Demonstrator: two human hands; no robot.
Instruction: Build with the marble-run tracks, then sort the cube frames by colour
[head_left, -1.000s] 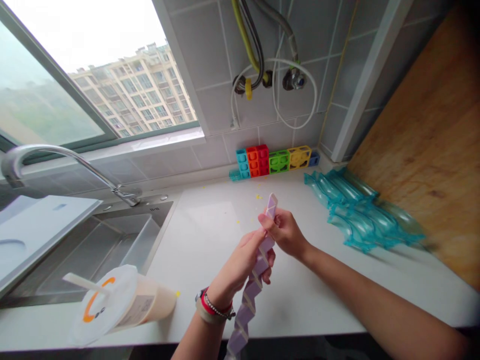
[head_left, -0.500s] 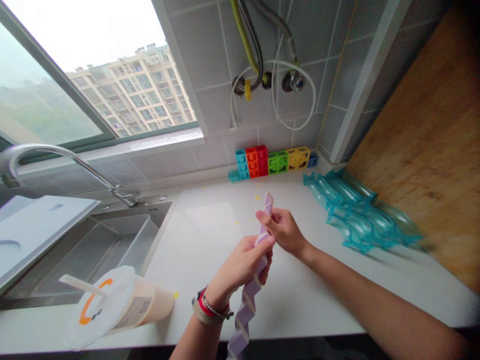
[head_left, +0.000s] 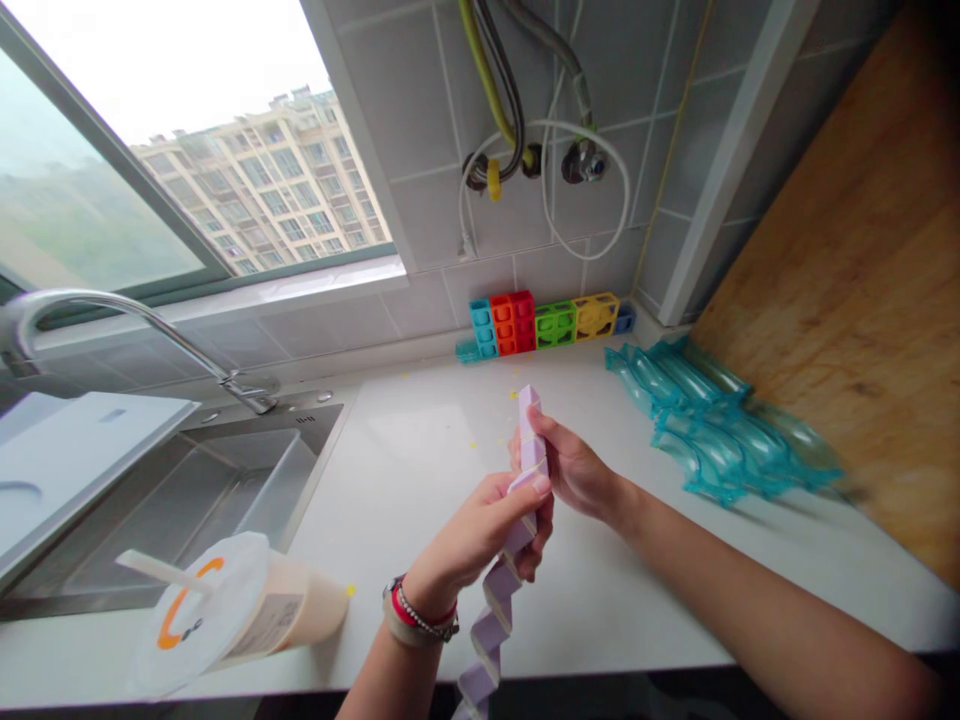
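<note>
A lilac and white snake puzzle (head_left: 492,628) of linked wedge segments hangs in a zigzag below my hands, its lower end running out of the frame. My left hand (head_left: 499,525) is closed around its middle, thumb lying along the segments. Just above, my right hand (head_left: 574,465) grips the upper part, with the thumb on the front face and fingers behind. The puzzle's top end sticks up past my right thumb and looks straight there. Both hands are over the white counter (head_left: 405,480).
A lidded drink cup (head_left: 300,605) with a straw stands at the left front, beside the sink (head_left: 300,470) and faucet (head_left: 180,340). Colourful pop-it blocks (head_left: 514,322) line the wall. Teal inflated plastic cushioning (head_left: 720,420) lies right, near a wooden board (head_left: 855,300).
My right hand has turned the puzzle's upper segments, which now show a broader, straighter face. The right fingers have shifted behind it; the left hand keeps its hold.
</note>
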